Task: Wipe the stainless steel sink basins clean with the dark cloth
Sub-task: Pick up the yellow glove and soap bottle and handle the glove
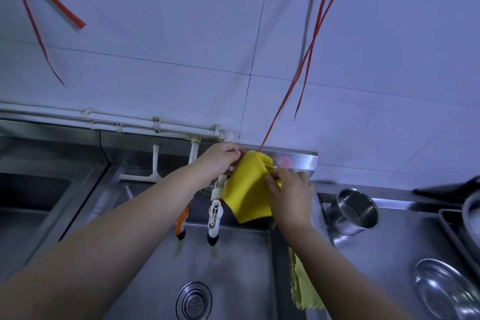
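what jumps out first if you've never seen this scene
A bright yellow cloth stands out, held up over the back of the sink near the white taps; the left hand pinches its top edge and the right hand grips its side. Red strips hang down the pale wall, one ending at the cloth.

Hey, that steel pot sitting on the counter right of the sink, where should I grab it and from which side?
Pinch the round stainless steel pot by its near rim, coming from above. It stands upright and open-topped with no handle visible, and its thin wall leaves room for fingers inside and out.
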